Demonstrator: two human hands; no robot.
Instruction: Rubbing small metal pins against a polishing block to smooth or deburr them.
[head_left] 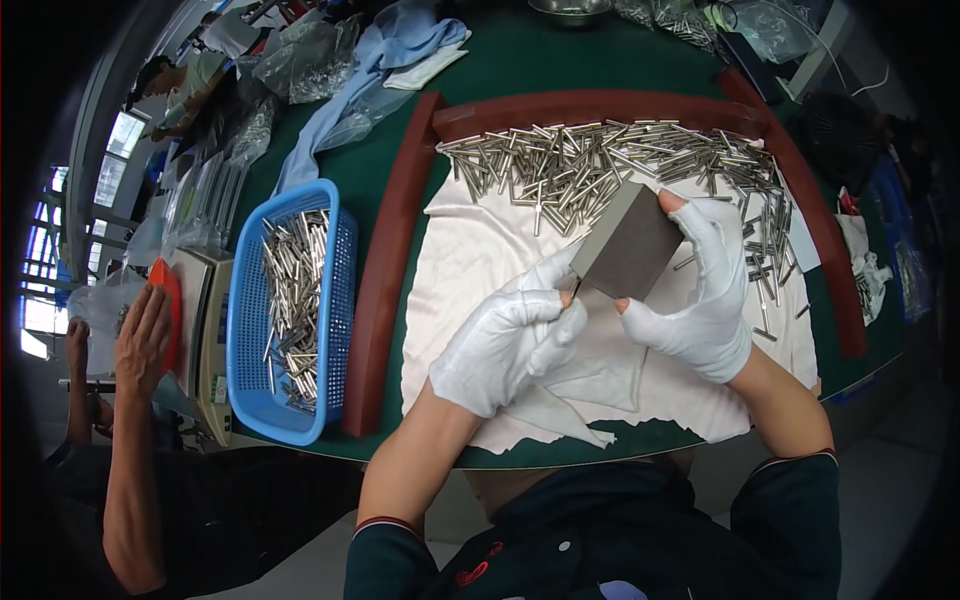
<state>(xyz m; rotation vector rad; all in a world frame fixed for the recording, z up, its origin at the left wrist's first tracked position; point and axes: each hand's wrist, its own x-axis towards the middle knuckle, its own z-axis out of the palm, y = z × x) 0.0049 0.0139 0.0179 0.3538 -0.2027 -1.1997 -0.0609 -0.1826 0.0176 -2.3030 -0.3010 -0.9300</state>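
Observation:
My right hand [705, 295], in a white glove with bare fingertips, grips a rectangular grey-brown block [632, 245] that looks like a sanding block. Its thumb and a fingertip press on the block's right side. Close against the block's lower left edge, my gloved left hand [510, 340] is closed in a pinch. A thin dark end of a slim metal pin [577, 290] shows at its thumb tip; the rest is hidden. Beyond both hands, a heap of silvery metal pins [560, 170] lies on a pale cloth [470, 260].
Dark red wooden rails [385, 290] frame the cloth on the green table. A blue basket [338, 300] of metal pins stands left. Farther left, a co-worker's hand [143, 340] touches a red plastic scoop-like piece [172, 310]. A blue cloth [400, 40] and plastic bags lie behind.

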